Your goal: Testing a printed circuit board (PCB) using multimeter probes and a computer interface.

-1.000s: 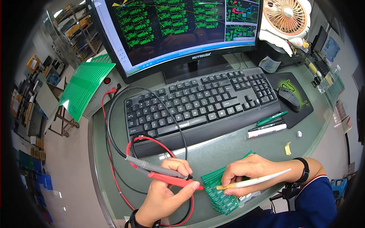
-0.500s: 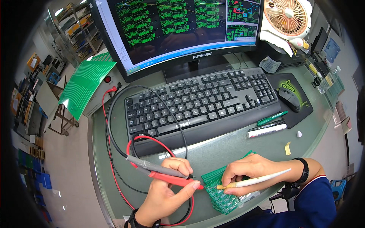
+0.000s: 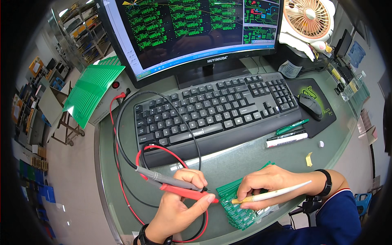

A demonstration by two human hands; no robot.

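Note:
Green circuit boards [image 3: 241, 216] with rows of small parts lie in a stack on the glass-topped desk, near its front edge. My left hand [image 3: 179, 210] is closed around two test probes, a red probe [image 3: 183, 192] and a grey probe [image 3: 169, 178]. The red tip points at the boards' left edge; whether it touches cannot be made out. In my right hand [image 3: 265, 185] is a slim brush with a white handle [image 3: 281, 192], pinched near its yellowish end, which is down at the board's surface. That hand rests over the boards and hides part of them.
Behind the boards sits a black keyboard [image 3: 216, 110], below a monitor [image 3: 188, 36] with green board layouts. Red and black probe leads [image 3: 116, 163] loop along the left. At right are a mouse [image 3: 310, 107], a white marker [image 3: 286, 140], a green pen [image 3: 292, 127] and a fan [image 3: 308, 20].
The brush has shifted very slightly to the left along with my right fingers. My left hand and both probes stay where they were. A small marking at the screen's upper left changed from blue to yellow.

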